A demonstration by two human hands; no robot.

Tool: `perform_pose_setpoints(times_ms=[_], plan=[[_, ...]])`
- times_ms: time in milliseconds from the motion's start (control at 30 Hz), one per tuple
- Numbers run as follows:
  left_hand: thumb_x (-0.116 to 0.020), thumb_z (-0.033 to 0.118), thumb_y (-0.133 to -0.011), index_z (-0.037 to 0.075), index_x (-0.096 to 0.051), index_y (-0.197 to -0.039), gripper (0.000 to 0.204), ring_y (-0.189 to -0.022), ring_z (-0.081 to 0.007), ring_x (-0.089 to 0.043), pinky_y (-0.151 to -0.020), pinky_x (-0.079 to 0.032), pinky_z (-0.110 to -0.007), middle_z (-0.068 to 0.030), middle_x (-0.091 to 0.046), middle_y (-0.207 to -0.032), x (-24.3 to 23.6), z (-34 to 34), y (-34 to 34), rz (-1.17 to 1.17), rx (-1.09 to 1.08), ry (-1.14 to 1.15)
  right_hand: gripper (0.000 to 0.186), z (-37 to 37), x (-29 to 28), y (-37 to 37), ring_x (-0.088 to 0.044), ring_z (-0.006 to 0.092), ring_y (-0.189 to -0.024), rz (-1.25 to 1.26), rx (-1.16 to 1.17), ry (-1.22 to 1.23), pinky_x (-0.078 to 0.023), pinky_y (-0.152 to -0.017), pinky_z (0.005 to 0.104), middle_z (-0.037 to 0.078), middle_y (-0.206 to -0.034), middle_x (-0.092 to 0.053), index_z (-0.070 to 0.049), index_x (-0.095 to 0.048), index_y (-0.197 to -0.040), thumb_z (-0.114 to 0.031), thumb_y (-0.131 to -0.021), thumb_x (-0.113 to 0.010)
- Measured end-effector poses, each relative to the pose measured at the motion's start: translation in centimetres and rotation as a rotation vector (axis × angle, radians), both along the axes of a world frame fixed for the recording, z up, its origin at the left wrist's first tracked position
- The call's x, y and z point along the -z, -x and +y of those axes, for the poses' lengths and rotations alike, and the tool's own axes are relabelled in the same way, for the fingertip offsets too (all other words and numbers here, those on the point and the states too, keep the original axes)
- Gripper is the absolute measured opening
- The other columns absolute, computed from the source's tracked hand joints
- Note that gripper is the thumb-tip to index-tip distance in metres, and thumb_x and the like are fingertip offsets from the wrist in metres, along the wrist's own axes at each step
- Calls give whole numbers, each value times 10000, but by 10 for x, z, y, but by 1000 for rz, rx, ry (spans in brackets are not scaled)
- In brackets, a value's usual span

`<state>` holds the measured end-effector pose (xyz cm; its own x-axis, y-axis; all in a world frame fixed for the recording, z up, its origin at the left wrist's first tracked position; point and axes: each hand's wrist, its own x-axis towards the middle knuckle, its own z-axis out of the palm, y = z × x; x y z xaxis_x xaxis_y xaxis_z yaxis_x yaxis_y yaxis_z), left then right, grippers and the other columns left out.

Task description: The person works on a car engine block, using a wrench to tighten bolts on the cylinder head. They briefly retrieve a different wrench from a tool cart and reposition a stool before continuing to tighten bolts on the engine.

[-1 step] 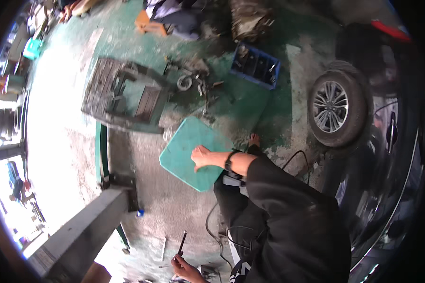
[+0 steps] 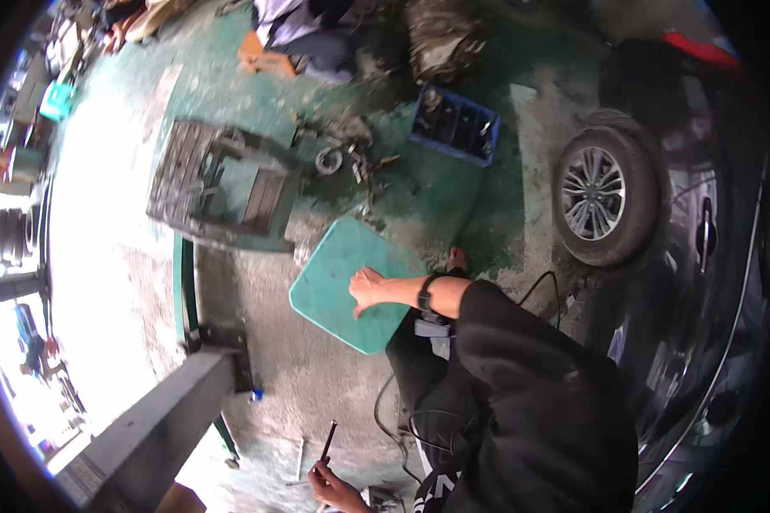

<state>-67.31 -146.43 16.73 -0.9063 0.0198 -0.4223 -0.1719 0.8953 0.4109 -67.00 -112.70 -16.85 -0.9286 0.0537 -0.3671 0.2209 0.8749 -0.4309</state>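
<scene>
On the concrete floor [image 2: 334, 402], near the car wheel [image 2: 603, 205], your right hand [image 2: 370, 291] lies flat and unclenched on the green mat [image 2: 338, 274]; your left hand [image 2: 334, 489] grips a dark rod-like tool [image 2: 328, 440]; the mat looks laid out, tool work seemingly unstarted.

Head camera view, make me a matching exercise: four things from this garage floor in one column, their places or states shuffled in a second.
1. green board
2. blue crate
3. car wheel
4. dark rod

a. held at the bottom edge
b. on the car at right
c. under the right hand
d. on the floor near the top

Pairs: 1-c, 2-d, 3-b, 4-a
</scene>
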Motion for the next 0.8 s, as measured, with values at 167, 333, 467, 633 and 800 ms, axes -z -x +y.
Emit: perform_pose_setpoints(times_ms=[167,333,467,633,800], plan=[[-512,233,-988,-64,-635,-923,328,-730,-218,-642,-653,-481,-364,-160,-699,-836,16,54,11,176,220,-138,873,109,-95,-116,-652,339,-631,50,84,48,-533,-615,440,168,-628,-646,-13,-681,-637,-869,-483,-607],[-524,232,-981,-19,-627,-888,287,-678,-248,-634,-628,-465,-382,-151,-693,-795,11,156,-5,324,424,-171,777,217,-170,-253,-633,328,-597,18,261,70,-528,-649,429,149,-606,-635,-22,-667,-632,-783,-479,-697],[-516,209,-989,-53,-598,-856,304,-677,-220,-623,-667,-486,-349,-170,-684,-791,8,258,-54,325,422,-378,688,312,-195,-353,-625,311,-664,124,251,73,-513,-749,424,123,-634,-645,-5,-635,-622,-652,-458,-801],[-528,216,-980,-68,-615,-870,317,-730,-225,-654,-690,-491,-347,-172,-697,-827,5,365,-118,267,481,-385,690,416,-222,-444,-576,348,-922,-4,434,-19,-484,-855,413,163,-833,-674,20,-637,-781,-532,-437,-868],[-535,219,-973,-63,-629,-864,316,-729,-226,-662,-686,-490,-355,-172,-702,-824,-3,448,-156,269,497,-463,695,530,-239,-504,-587,351,-922,-107,529,-152,-496,-836,418,183,-865,-676,20,-648,-819,-524,-447,-870]])
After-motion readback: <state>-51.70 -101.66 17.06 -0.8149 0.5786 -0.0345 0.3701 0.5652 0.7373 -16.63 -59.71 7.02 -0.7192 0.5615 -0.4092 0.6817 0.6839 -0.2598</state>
